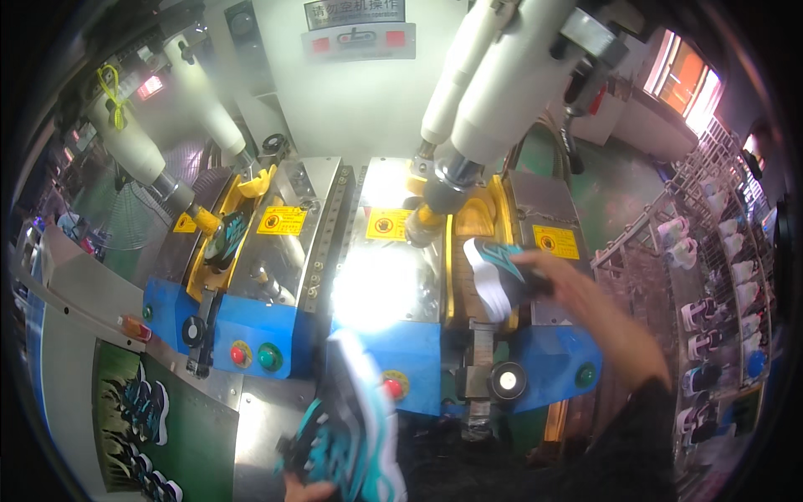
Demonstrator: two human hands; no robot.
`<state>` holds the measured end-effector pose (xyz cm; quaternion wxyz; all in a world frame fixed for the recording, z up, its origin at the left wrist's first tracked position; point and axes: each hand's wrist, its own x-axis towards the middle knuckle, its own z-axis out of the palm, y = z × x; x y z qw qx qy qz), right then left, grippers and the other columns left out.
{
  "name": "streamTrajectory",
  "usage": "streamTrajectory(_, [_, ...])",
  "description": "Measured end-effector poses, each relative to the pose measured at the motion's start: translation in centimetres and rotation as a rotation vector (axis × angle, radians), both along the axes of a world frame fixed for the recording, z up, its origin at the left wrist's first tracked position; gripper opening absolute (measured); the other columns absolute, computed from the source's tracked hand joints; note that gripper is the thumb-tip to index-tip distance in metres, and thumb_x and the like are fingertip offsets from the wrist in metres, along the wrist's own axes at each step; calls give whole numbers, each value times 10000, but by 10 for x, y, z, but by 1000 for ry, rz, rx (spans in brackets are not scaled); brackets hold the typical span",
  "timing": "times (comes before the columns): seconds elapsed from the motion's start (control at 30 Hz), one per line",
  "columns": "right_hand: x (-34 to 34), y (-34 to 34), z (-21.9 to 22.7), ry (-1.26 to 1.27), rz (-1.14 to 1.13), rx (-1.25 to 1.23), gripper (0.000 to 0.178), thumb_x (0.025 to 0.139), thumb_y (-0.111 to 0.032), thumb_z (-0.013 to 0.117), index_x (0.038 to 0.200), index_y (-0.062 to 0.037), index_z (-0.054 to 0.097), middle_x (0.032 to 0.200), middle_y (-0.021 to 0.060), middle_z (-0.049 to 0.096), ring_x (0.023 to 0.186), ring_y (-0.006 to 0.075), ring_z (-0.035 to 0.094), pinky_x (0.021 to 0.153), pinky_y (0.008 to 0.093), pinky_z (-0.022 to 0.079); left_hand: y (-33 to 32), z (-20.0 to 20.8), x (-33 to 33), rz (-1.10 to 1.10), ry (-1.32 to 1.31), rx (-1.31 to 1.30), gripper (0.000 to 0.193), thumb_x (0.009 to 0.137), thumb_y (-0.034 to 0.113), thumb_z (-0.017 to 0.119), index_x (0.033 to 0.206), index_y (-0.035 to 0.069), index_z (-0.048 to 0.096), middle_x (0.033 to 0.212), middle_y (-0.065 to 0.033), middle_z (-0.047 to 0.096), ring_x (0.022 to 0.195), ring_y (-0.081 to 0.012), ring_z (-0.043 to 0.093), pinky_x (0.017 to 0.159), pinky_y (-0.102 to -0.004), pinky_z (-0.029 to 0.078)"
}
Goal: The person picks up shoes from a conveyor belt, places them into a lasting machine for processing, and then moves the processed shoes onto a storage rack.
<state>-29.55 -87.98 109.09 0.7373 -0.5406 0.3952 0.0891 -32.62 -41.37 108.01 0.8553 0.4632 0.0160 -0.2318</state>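
My left hand (308, 489), low in the picture, grips a black and teal sneaker (330, 448) with a white sole. That sneaker is tilted, its sole facing right, and blurred by motion. To the right, my right hand (562, 283) is closed around the heel end of another sneaker (495, 272), teal and black with a thick white sole. This one is over the front of the yellow-lined right pressing bay (475, 219); I cannot tell whether it touches the lining. A third dark and teal sneaker (226, 240) sits in the left bay, under a yellow-tipped press rod (207, 222).
Thick white press cylinders (493, 92) hang over the right bay. Blue front panels carry a red button (239, 355) and a green button (269, 357). Several sneakers (150, 410) lie on a green surface at lower left. A wire rack (703, 284) with shoes stands at right.
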Motion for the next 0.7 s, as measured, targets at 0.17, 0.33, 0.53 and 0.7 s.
streamTrajectory(0.17, [88,9,-114,103,-39,-1254,632,784,-168,637,1243,167,362,1129,321,551,1040,438,576,931,447,463,57,-68,-24,334,425,200,623,720,150,696,1280,-11,474,1192,-160,552,1042,-247,587,889,-387,486])
streamTrajectory(0.33, [118,27,-117,-18,185,-1192,622,722,-125,601,1221,183,395,1115,397,505,1015,476,556,912,455,462,86,-95,-25,510,618,347,531,770,152,660,1249,-11,499,1140,-146,577,1008,-249,594,865,-388,495])
streamTrajectory(0.53, [112,40,-127,-61,-62,-1272,714,698,-247,680,1230,134,395,1139,318,537,1076,437,534,933,449,448,106,-98,1,472,706,427,426,829,155,616,1211,-12,530,1077,-128,608,966,-251,603,835,-390,505])
streamTrajectory(0.7, [95,40,-109,110,21,-1296,615,758,-266,643,1184,129,440,1112,318,558,1012,410,588,878,434,482,124,-115,36,257,651,294,364,851,145,594,1180,-6,557,1034,-120,629,947,-255,613,810,-382,513])
